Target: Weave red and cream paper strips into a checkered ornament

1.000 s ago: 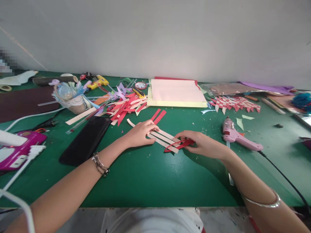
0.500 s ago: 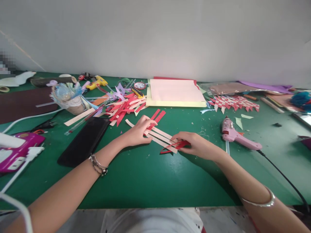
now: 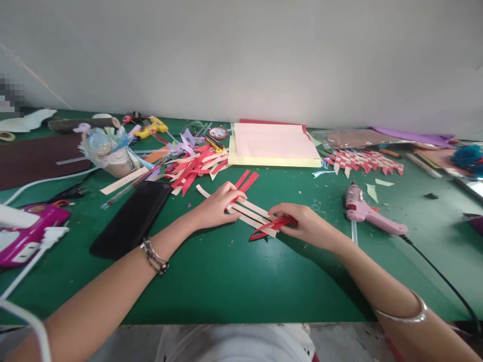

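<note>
Several cream paper strips [image 3: 252,215] lie side by side on the green table [image 3: 234,271], with red strips [image 3: 245,181] sticking out beyond them. My left hand [image 3: 217,204] presses down on the near end of the cream strips with fingers curled over them. My right hand [image 3: 307,223] pinches a red paper strip [image 3: 269,227] that crosses the far end of the cream strips.
A pink glue gun [image 3: 372,211] with a black cord lies right of my right hand. A black phone [image 3: 132,216] lies to the left. A heap of red and cream strips [image 3: 192,163], stacked paper sheets [image 3: 273,143] and a woven red-white band [image 3: 364,161] sit behind.
My right hand has drawn the red strip slightly left across the cream strips. My left hand's fingers shifted a little on the strips' end.
</note>
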Available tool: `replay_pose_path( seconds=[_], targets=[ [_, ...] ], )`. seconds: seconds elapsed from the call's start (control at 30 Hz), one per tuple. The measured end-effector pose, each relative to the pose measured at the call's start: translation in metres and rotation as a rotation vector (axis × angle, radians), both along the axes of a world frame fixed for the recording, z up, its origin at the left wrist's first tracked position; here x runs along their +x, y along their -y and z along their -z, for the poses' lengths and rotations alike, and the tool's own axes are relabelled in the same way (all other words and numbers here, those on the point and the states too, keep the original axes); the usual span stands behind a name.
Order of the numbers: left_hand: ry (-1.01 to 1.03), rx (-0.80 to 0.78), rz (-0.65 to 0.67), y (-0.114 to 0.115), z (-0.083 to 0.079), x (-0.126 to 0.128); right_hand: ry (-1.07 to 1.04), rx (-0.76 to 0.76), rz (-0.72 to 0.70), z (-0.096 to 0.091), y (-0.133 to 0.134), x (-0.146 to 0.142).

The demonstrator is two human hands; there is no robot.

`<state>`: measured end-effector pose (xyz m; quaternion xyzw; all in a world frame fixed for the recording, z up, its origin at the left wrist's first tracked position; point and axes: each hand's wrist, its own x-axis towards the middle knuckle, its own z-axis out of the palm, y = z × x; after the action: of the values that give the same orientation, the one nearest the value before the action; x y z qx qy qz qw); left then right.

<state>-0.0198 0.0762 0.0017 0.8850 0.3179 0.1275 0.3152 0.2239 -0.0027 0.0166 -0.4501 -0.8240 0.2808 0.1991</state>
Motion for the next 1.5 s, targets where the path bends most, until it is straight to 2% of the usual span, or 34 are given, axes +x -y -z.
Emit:
replay_pose_path(
  seconds=[0.1,0.3,0.6,1.03,1.5],
  targets=[
    [-0.022,0.031,-0.006,0.0,0.001,0.001,0.012,-0.014,-0.002,-0.002,0.0,0.001],
    [-0.039,0.037,-0.012,0.0,0.001,0.001,0.067,-0.14,-0.102,-0.009,0.0,0.007],
    [-0.023,0.071,-0.014,0.0,0.002,0.002,0.074,-0.079,-0.027,-0.002,-0.002,0.004],
    [-0.028,0.051,-0.016,0.0,0.002,0.002,0.197,0.019,0.093,0.004,0.003,-0.008],
    [-0.043,0.087,-0.013,0.0,0.003,0.004,-0.004,-0.058,0.166,0.001,0.001,-0.015]
  ],
)
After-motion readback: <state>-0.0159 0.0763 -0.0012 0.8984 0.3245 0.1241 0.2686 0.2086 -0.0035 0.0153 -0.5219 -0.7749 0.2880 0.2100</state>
